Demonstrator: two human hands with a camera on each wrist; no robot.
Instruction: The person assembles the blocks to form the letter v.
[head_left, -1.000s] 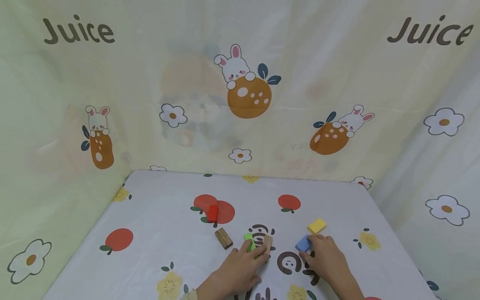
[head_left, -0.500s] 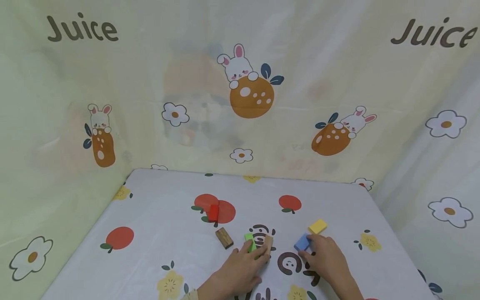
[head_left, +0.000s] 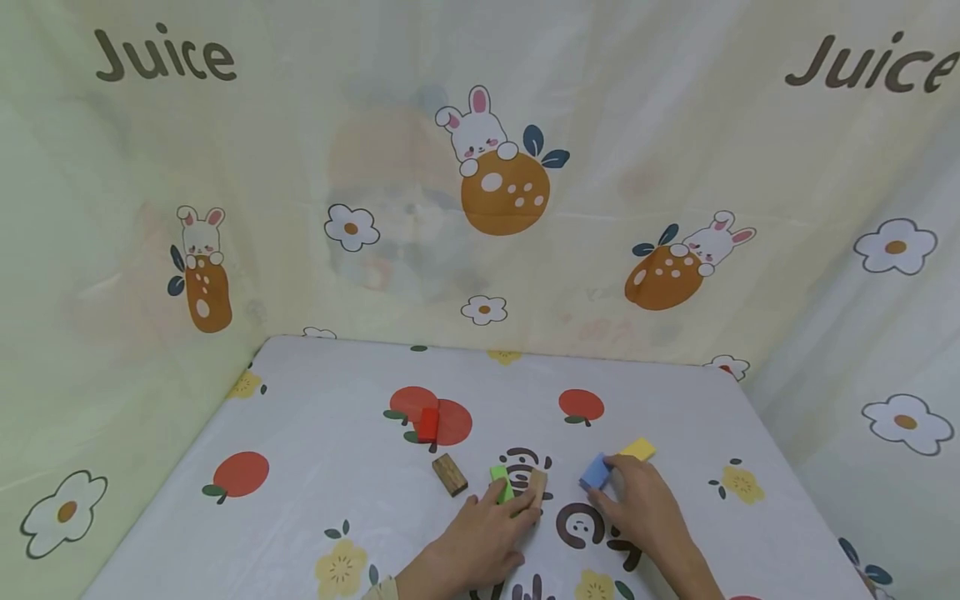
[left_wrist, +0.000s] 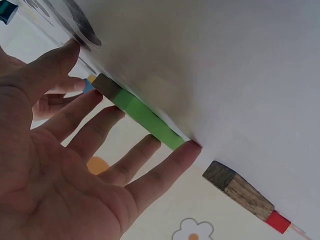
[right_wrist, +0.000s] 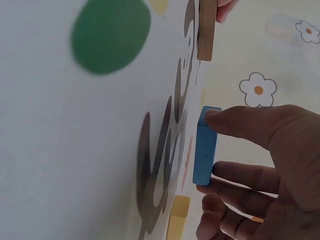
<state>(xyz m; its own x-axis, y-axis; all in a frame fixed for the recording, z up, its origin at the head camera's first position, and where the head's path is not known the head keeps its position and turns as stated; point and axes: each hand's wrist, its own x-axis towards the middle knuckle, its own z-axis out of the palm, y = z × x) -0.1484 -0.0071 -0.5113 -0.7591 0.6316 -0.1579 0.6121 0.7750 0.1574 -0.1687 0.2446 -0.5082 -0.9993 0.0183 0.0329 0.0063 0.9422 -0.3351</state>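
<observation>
My right hand (head_left: pixel 647 504) pinches a blue block (head_left: pixel 595 472) between thumb and fingers at the table's right-centre. In the right wrist view the thumb is on one end of the blue block (right_wrist: pixel 205 150) and fingertips are at the other. My left hand (head_left: pixel 480 537) lies with spread, fairly straight fingers over a green block (head_left: pixel 501 482) and a light wooden block (head_left: pixel 537 486). Its fingertips touch or nearly touch these blocks in the left wrist view, where the green block (left_wrist: pixel 147 120) adjoins the wooden one (left_wrist: pixel 106 86).
A yellow block (head_left: pixel 638 451) lies just beyond the right hand. Left of the green block is a dark wooden block (head_left: pixel 450 475), with a red block (head_left: pixel 427 425) farther back. A white, fruit-printed cloth (head_left: pixel 322 433) covers the table; printed curtains (head_left: pixel 405 283) hang behind and at the sides.
My right hand has moved the blue block a little to the left and away from me, uncovering its place beside the yellow block. The left hand stays put; the head view shifts slightly.
</observation>
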